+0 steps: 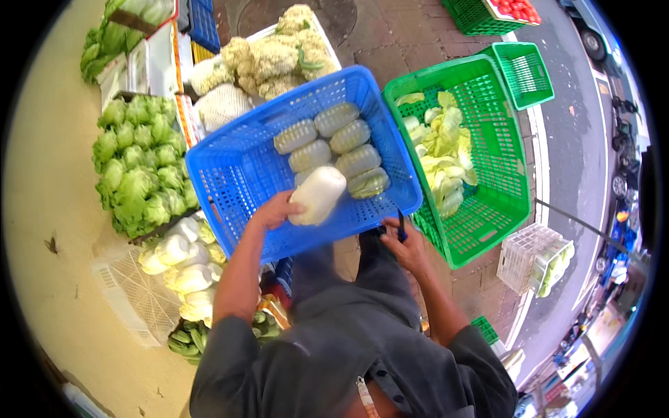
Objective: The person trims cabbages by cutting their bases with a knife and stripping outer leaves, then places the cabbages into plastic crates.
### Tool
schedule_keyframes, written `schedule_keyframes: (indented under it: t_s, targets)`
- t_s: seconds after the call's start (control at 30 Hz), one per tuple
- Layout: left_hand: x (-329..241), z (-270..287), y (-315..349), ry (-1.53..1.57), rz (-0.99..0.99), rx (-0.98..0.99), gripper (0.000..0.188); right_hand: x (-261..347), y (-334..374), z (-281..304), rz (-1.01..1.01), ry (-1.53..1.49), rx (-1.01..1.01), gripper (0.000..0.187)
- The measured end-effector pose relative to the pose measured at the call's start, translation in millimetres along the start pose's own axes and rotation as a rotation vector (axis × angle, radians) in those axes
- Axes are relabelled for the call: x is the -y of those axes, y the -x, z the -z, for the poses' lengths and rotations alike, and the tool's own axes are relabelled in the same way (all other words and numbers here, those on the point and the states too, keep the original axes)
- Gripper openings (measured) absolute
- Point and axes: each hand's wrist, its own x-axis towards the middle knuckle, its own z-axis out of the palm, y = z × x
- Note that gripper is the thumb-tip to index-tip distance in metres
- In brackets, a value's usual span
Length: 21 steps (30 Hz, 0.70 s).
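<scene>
My left hand point(279, 210) is closed round one end of a pale napa cabbage point(319, 195), lifted over the near part of a blue crate point(240, 150). In the crate, several napa cabbages point(359, 161) in clear wrapping lie in two rows toward its right side. By the crate's near right corner, my right hand point(408, 245) is closed on a thin dark knife point(401, 227); most of its blade does not show. Right of the blue crate, a green crate point(491, 132) holds loose yellow-green cabbage leaves point(446, 150).
Cauliflowers point(275, 59) fill a white box at the back. Green lettuces point(139, 160) are stacked at the left, with more napa cabbages point(188, 258) nearer me. A smaller green crate point(521, 73) and a white crate point(531, 254) stand by the road at the right.
</scene>
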Motion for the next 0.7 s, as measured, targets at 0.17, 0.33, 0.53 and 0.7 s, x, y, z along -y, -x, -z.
schedule_keyframes:
  t_s: [0.17, 0.33, 0.53, 0.7]
  targets:
    - [-46.7, -82.9, 39.8, -0.026, -0.199, 0.105, 0.083, 56.6, -36.1, 2.3, 0.047, -0.378, 0.157, 0.053]
    - [-92.4, -166.3, 36.4, -0.064, -0.375, 0.062, 0.079, 74.0, -40.2, 12.0, 0.229, -0.393, 0.171, 0.053]
    - [-80.5, -189.9, 8.2, -0.045, -0.381, 0.013, 0.08, 61.8, -32.7, 43.3, 0.028, -0.351, 0.175, 0.049]
    - [-94.8, -225.5, -2.9, -0.253, -0.446, -0.187, 0.07, 48.8, -28.3, 72.4, 0.166, -0.178, 0.011, 0.046]
